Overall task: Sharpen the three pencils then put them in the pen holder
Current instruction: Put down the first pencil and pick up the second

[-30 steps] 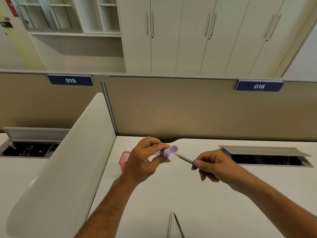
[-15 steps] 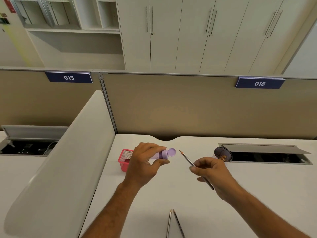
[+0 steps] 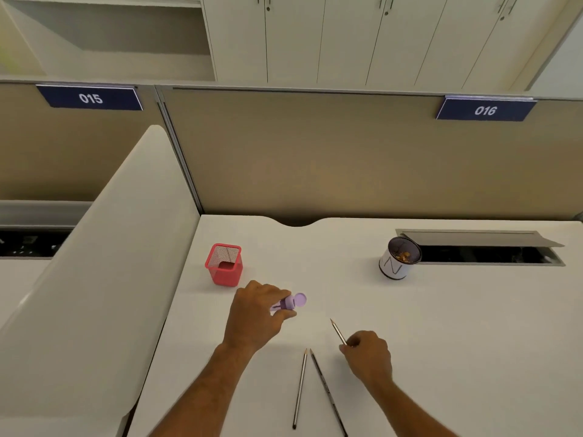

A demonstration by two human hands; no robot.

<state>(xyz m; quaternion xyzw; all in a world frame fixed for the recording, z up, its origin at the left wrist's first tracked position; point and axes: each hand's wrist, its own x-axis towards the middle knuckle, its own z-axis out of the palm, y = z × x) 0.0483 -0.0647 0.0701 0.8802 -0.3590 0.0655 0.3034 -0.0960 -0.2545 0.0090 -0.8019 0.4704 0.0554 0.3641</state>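
My left hand (image 3: 257, 313) holds a purple sharpener (image 3: 290, 302) low over the white desk (image 3: 441, 326), its round end pointing right. My right hand (image 3: 367, 354) grips a pencil (image 3: 337, 331) near its back end, the sharp tip pointing up and left, apart from the sharpener. Two more pencils (image 3: 299, 389) (image 3: 326, 389) lie side by side on the desk between my forearms, tips toward the far side. A red mesh pen holder (image 3: 224, 264) stands upright behind my left hand and looks empty.
A white cup (image 3: 397, 260) holding shavings leans beside an open cable tray (image 3: 485, 247) at the back right. A curved white divider (image 3: 110, 263) borders the desk on the left, and a tan partition (image 3: 347, 159) rises behind.
Both hands have dropped toward the desk and moved apart. The pencil came away from the sharpener and now sits lower and to the right. The view tilted down.
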